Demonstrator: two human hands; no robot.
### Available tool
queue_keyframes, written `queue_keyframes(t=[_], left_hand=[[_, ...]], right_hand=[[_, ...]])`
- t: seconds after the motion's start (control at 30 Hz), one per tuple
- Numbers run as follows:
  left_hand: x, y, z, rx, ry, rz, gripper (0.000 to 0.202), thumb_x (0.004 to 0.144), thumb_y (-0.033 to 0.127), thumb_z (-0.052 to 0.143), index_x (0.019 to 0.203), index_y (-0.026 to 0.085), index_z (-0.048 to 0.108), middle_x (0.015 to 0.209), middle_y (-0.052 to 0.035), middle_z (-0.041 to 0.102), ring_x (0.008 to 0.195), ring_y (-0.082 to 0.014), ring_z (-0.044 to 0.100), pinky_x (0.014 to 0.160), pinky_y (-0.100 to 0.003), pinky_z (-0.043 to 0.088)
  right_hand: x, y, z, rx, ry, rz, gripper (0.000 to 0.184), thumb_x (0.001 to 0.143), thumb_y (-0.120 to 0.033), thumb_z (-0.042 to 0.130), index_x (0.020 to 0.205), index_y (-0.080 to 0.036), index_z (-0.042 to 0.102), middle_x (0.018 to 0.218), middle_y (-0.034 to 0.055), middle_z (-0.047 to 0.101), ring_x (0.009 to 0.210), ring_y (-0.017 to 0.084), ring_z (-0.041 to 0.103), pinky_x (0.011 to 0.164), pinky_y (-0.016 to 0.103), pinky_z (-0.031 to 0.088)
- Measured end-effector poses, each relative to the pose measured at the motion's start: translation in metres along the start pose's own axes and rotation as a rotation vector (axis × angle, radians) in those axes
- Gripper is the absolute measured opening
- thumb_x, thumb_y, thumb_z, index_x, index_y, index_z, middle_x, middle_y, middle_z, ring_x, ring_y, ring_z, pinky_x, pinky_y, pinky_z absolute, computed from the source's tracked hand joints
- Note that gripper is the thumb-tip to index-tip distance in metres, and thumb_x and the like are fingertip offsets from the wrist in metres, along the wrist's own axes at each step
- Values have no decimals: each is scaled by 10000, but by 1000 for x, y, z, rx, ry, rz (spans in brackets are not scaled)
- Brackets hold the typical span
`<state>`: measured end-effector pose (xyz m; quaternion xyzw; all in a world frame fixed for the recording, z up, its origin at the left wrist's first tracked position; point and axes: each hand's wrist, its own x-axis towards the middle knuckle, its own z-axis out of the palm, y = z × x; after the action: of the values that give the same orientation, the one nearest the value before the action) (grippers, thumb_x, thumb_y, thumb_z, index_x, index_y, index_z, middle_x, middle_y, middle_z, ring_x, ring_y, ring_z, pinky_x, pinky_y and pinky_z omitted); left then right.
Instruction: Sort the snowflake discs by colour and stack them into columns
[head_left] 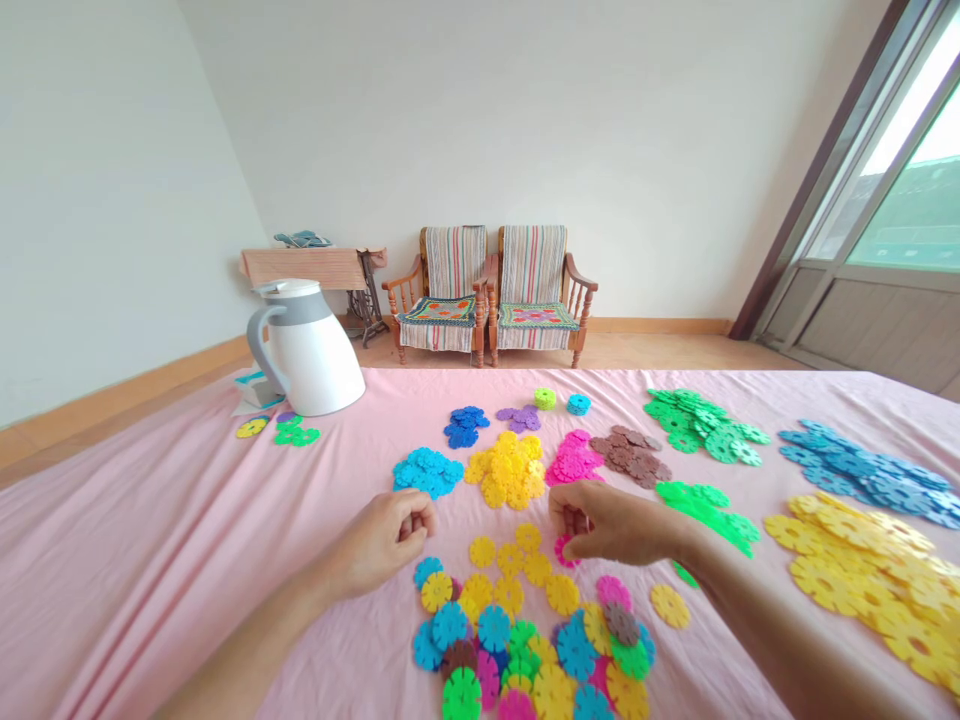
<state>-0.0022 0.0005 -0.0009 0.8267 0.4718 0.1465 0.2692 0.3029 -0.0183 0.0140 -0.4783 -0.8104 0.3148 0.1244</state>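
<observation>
Several sky-blue notched discs (427,472) lie near the loosely curled left hand (394,535), grasp unclear; the right hand (604,522) curls its fingers at a magenta notched disc (559,549), hold unclear, beside loose yellow discs (538,570).

a home — wooden armchairs (492,290), patterned seat covers (440,310), a white jug (316,350)

A white-and-grey jug (319,350) stood at the left of the frame, a blue bundle (302,239) lay on a draped table (307,268) beyond it, two wooden armchairs (490,295) with striped covers (534,262) stood above centre, and a glazed door (892,318) filled the upper right.
</observation>
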Motion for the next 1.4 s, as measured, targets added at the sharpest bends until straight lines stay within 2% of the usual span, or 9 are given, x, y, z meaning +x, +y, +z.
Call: queue_keyframes(t=[0.3, 0.4, 0.5, 0.67, 0.8, 1.1, 1.23, 1.3, 1.4], left_hand=[[-1, -1, 0, -8, -3, 12, 159, 721, 154, 429, 747, 159, 586, 664, 18, 527, 561, -107, 463, 516, -193, 350], [-1, -1, 0, -8, -2, 14, 161, 722, 151, 426, 747, 159, 585, 666, 18, 528, 561, -106, 462, 517, -193, 350], [0, -2, 0, -7, 1, 19, 163, 719, 149, 424, 743, 158, 585, 660, 21, 524, 560, -106, 463, 514, -192, 350], [2, -4, 2, -1, 4, 28, 167, 706, 143, 425, 745, 158, 586, 640, 29, 514, 556, -106, 465, 510, -191, 346], [2, -5, 2, 0, 9, 29, 171, 702, 138, 420, 737, 160, 586, 631, 31, 510, 552, -105, 463, 510, -190, 345], [2, -4, 1, 1, 13, 26, 169, 699, 139, 426, 741, 158, 589, 633, 31, 510, 555, -106, 465, 510, -189, 347], [2, -4, 1, -5, 14, 13, 167, 704, 141, 433, 747, 157, 594, 635, 30, 515, 555, -106, 467, 511, -191, 348], [2, -3, 2, -10, 10, 8, 161, 707, 144, 440, 746, 155, 596, 636, 28, 518, 558, -107, 469, 514, -193, 351], [2, -3, 2, -24, 5, 2, 151, 709, 145, 449, 739, 150, 597, 635, 26, 520, 557, -107, 464, 517, -198, 352]], right_hand=[[11, 41, -21, -104, 472, 185, 99, 784, -169, 438, 844, -172, 517, 766, 30, 580, 674, 143, 527, 584, 245, 374], [3, 33, -27, -133, 420, 172, 103, 774, -167, 449, 799, -181, 548, 728, 18, 582, 655, 140, 519, 580, 243, 366], [-12, 16, -31, -137, 233, 104, 77, 696, -137, 533, 668, -192, 579, 637, -13, 577, 608, 124, 516, 554, 222, 359], [-35, -3, -23, -175, -126, 34, 192, 639, -130, 578, 811, -208, 615, 801, 1, 623, 746, 142, 560, 623, 219, 405], [-39, -6, -14, -223, -201, 46, 217, 614, -167, 614, 823, -214, 577, 830, -4, 596, 776, 159, 548, 672, 254, 416], [-37, -4, -13, -200, -218, 52, 194, 608, -235, 684, 753, -204, 558, 774, -16, 579, 727, 160, 528, 582, 244, 372], [-35, 4, -21, -28, -224, 23, 80, 672, -185, 619, 730, -197, 566, 727, -22, 579, 670, 129, 533, 550, 215, 381], [-31, 13, -24, 56, -121, 12, 38, 702, -163, 572, 719, -195, 563, 676, -28, 575, 626, 115, 527, 531, 203, 382], [-21, 30, -26, 68, 213, 43, 40, 705, -179, 563, 675, -195, 543, 612, -32, 549, 574, 110, 507, 511, 205, 381]])
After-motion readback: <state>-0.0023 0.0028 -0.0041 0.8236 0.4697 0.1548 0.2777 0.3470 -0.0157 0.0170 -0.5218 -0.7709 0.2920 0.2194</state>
